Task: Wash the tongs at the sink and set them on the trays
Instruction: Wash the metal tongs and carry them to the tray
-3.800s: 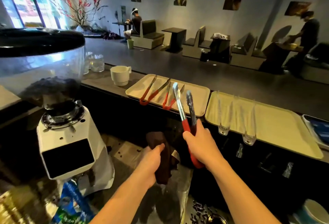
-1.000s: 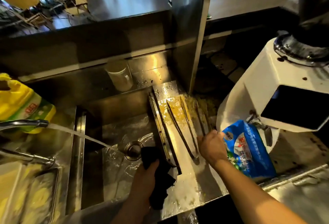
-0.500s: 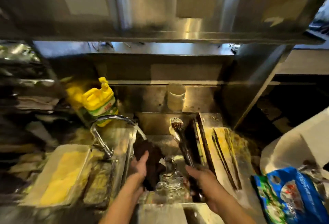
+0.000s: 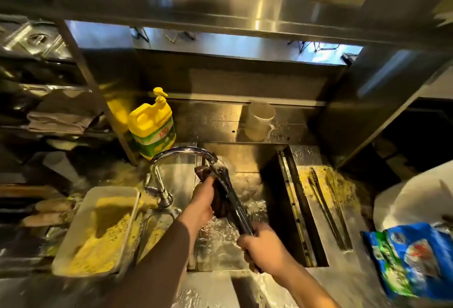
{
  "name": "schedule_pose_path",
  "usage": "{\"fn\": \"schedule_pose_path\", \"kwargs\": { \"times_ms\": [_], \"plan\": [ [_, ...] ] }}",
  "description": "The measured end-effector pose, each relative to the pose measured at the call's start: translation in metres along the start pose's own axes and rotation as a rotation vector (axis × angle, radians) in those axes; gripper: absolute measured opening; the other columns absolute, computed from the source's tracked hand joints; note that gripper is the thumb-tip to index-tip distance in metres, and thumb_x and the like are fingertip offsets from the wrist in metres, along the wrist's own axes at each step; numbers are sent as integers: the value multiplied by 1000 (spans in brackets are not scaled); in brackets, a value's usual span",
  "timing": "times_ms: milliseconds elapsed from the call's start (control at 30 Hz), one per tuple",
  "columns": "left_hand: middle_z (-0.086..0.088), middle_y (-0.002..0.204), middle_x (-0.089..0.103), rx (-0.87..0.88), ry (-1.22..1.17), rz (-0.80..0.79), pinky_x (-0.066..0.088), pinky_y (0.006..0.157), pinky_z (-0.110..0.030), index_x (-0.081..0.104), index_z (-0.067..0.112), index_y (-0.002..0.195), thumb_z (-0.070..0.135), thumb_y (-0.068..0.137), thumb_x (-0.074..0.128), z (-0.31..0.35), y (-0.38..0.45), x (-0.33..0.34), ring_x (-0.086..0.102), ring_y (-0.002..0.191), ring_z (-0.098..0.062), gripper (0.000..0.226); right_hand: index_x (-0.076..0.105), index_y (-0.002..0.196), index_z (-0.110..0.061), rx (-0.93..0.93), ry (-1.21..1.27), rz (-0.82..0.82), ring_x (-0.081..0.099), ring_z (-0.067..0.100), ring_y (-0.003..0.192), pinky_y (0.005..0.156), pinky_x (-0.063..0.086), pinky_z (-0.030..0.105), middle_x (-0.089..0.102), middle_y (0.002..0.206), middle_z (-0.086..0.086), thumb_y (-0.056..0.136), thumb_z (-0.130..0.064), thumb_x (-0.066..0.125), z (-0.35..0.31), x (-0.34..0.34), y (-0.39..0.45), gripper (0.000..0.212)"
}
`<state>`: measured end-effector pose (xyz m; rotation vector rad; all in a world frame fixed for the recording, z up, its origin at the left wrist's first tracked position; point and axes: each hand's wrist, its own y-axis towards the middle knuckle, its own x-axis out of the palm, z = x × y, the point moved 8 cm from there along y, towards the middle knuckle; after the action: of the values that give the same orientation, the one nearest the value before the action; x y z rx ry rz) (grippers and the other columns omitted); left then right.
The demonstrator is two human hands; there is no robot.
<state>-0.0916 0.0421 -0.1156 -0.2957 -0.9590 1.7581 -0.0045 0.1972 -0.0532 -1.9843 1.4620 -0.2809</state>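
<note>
1. While gripping the tongs (image 4: 232, 200) by their handle end, right hand (image 4: 266, 246) nearest the camera, fingers curled tight round the handle; best kept firm so the wet metal cannot twist.
2. Just ahead and left of those fingers, left hand (image 4: 202, 201) clutching a dark cloth (image 4: 220, 203) pressed against the arms of the tongs; fingers closed round the cloth.
3. Worth drawing the cloth along the full length, handle to tips, turning the tongs so both faces meet the stream.
4. Beyond the left fingers, faucet (image 4: 181, 154) spout right above the tong tips, water splashing into the sink (image 4: 247, 155); tips better held low in the basin to limit spray.
5. To the right of the right fingers, more tongs (image 4: 323, 209) lying on the wet draining surface (image 4: 355, 271), apparently awaiting washing.
6. Farther off, past the faucet, yellow detergent jug (image 4: 152, 126) within reach of the left hand if soap is needed.
7. Trays not in view; judged mid-wash, placing to come.
</note>
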Motion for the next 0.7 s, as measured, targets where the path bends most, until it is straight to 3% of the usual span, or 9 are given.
{"fn": "schedule_pose_path", "kwargs": {
  "times_ms": [133,267,500,700],
  "plan": [
    [-24,100,74,-26,28,11,60,82,-52,64,0,115,19,101,49,-12,4,25,73,91,-37,27,50,83,-15,-9,-20,11,42,11,34,36,33,23,47,55,2,87,-6,52,-11,-10,10,10],
    [-22,79,74,-34,-46,64,61,62,-45,64,-1,107,7,98,52,-9,12,30,74,63,-32,17,52,92,-12,-37,-56,-45,45,11,39,37,36,25,48,61,2,87,-9,51,-17,-13,14,5],
    [-22,90,69,32,-39,146,59,82,-55,63,2,103,6,98,47,2,28,43,71,81,-36,17,51,78,-7,-64,-30,-81,41,13,33,33,34,22,46,48,-1,83,-7,50,-26,-28,19,5],
    [-24,111,69,14,-41,170,55,90,-60,60,-2,129,9,97,49,-4,39,46,70,99,-38,36,51,76,-6,-65,-45,-101,41,13,32,37,34,23,46,49,2,85,-7,50,-28,-38,20,9]
  ]
}}
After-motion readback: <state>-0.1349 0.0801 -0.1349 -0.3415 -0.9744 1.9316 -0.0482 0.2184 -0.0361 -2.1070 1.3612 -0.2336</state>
